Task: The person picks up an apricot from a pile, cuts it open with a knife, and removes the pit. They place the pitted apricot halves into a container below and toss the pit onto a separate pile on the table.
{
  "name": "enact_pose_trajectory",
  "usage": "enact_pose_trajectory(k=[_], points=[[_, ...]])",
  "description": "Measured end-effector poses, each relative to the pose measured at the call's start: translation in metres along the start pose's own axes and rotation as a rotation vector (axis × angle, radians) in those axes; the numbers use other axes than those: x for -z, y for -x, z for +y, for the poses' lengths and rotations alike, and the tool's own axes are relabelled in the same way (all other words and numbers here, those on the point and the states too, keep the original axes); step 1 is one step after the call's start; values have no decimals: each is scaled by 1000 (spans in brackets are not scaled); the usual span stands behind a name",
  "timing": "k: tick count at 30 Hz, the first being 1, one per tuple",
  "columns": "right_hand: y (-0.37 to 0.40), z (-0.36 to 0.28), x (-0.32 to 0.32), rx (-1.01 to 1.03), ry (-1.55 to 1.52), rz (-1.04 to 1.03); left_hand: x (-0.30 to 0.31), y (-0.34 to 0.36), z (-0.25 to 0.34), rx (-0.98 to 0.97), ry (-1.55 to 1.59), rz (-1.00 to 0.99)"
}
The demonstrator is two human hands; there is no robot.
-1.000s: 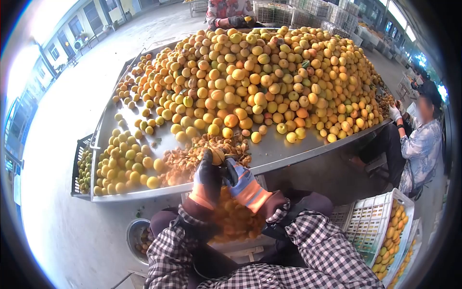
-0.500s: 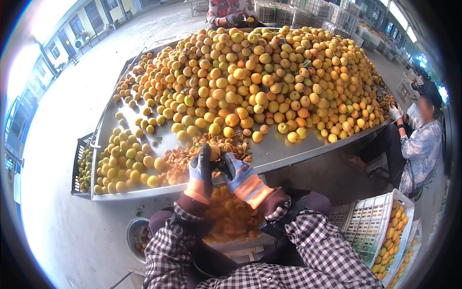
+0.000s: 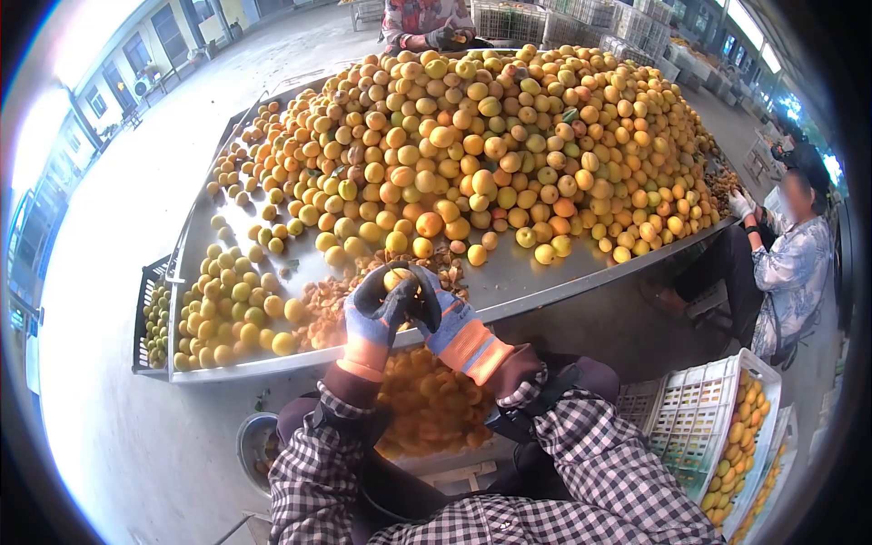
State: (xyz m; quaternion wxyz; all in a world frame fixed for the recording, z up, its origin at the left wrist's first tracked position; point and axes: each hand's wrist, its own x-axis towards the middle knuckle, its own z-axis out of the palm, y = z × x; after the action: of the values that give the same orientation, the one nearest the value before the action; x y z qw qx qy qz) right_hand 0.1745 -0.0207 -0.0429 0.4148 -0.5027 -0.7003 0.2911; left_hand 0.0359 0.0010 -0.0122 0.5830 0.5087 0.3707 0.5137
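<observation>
In front of me a yellow-orange fruit (image 3: 398, 278) is held between my gloved hands, over the near edge of the metal table (image 3: 536, 289). My left hand (image 3: 371, 307) has its fingers wrapped round the fruit's left side. From the right, my right hand (image 3: 438, 311) closes on the same fruit, its fingers bent over the top. Brown fruit pieces (image 3: 327, 309) lie on the table beside and behind the gloves. Behind them rises a large heap of round fruit (image 3: 454, 163). Below my hands is a container full of orange fruit pieces (image 3: 431, 400).
Paler fruit (image 3: 227, 309) lies at the table's left end, beside a black crate (image 3: 145, 338). A metal bowl (image 3: 252, 445) stands at lower left, white crates (image 3: 695, 409) at lower right. One person (image 3: 788, 272) sits at right, another (image 3: 427, 23) across the table.
Both hands have shifted slightly, and the fruit now shows more openly between the fingertips. The view has moved a little, and the far person's hands have changed position.
</observation>
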Motion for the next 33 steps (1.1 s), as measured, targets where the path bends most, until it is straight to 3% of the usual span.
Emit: enact_pose_trajectory(k=[1,3,7,13,16,19,22,27,29,31,33], points=[[2,-2,0,-2,-1,0,1,0,1,2,-1,0],[6,-9,1,-8,-181,13,3,-1,5,-172,-124,-37],[7,-17,-2,89,-228,80,1,6,14,-114,-47,-54],[11,-11,-6,17,-376,95,3,10,9,-124,-47,-96],[9,-10,2,-162,-460,82,6,13,0,-118,-38,-66],[5,-11,9,-7,-413,126,3,13,6,-100,-93,-32],[-1,-18,21,-276,-670,41,9,11,14,79,158,-86],[2,-15,58,-88,-798,-130,13,11,37,221,171,0],[4,-43,87,-148,-437,-590,20,12,40,247,214,-110],[3,-51,93,-133,-321,-599,17,17,39,252,170,-106],[0,-37,91,-117,-570,-326,14,16,25,174,93,-198]])
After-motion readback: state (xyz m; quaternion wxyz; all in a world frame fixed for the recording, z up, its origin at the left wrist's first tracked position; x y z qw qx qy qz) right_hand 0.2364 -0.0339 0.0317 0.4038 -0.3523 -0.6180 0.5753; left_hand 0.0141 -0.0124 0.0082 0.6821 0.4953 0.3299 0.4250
